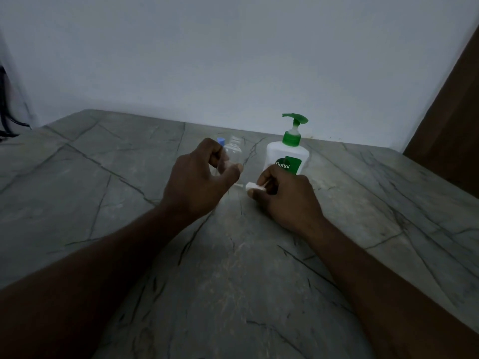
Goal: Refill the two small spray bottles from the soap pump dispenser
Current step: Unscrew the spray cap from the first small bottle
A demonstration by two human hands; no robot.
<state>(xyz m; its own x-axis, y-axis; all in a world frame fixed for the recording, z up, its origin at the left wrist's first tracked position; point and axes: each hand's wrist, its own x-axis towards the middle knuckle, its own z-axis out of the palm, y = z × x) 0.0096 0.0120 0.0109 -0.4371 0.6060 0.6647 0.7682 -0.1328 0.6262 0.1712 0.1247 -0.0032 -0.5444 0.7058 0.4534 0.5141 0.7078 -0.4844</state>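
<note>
My left hand point(201, 177) grips a small clear spray bottle point(233, 154) with its top off and its neck open. Behind my fingers peeks a blue cap point(220, 140), seemingly of a second small bottle that is mostly hidden. My right hand point(283, 194) pinches a white spray head point(252, 187), whose thin tube points left toward the clear bottle. Just behind my right hand stands the white soap pump dispenser point(286, 154) with a green pump and a green label, upright on the table.
Everything rests on a grey marble-patterned table point(233, 268) against a pale wall. Dark cables hang at the far left edge point(6, 123). A brown panel point(451, 120) rises at the right.
</note>
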